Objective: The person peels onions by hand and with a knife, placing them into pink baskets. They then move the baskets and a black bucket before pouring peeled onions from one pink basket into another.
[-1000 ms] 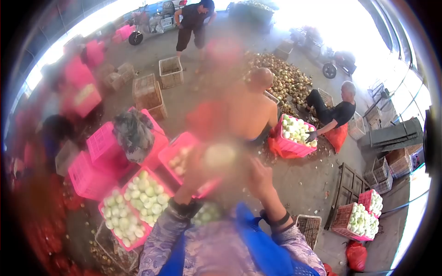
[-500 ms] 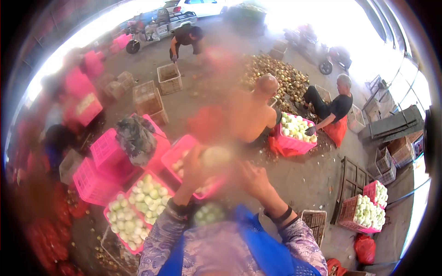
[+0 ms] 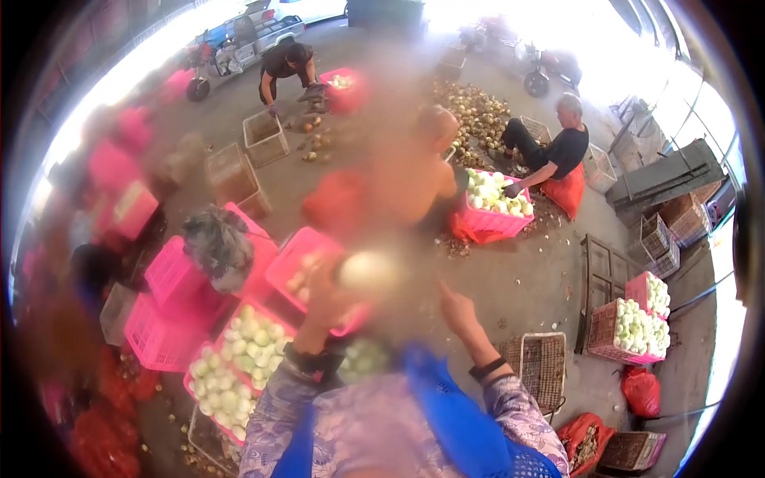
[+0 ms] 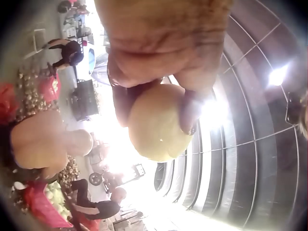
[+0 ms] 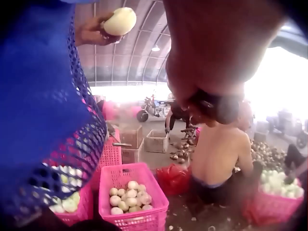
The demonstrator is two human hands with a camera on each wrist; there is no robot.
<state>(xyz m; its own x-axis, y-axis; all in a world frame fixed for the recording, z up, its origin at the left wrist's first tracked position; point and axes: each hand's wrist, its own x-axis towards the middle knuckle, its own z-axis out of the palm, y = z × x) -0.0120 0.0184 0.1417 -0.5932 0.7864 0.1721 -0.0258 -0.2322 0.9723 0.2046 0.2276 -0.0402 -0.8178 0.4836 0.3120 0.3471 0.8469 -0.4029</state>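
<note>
My left hand [image 3: 323, 299] grips a peeled onion [image 4: 159, 122], pale and smooth, holding it up in front of my chest. The left wrist view shows thumb and fingers around its upper part. In the head view the onion is blurred by a smudge. My right hand [image 3: 458, 311] is raised to the right, apart from the onion. Its fingers [image 5: 207, 72] are curled over a small dark, shiny object [image 5: 219, 107], whose kind I cannot tell. Below my left forearm, pink crates hold peeled onions [image 3: 253, 338].
Another pink crate [image 5: 159, 197] holds onions in front of me. A shirtless person [image 5: 219, 151] sits ahead, back turned. A seated person [image 3: 562, 155] reaches into a full crate [image 3: 498, 223] near a heap of unpeeled onions [image 3: 478, 111]. An openwork crate [image 3: 542, 370] stands at my right.
My right hand has moved away from the onion, to the right. The left hand still holds the onion. The person at the back has bent down beside a crate, and the head view has shifted.
</note>
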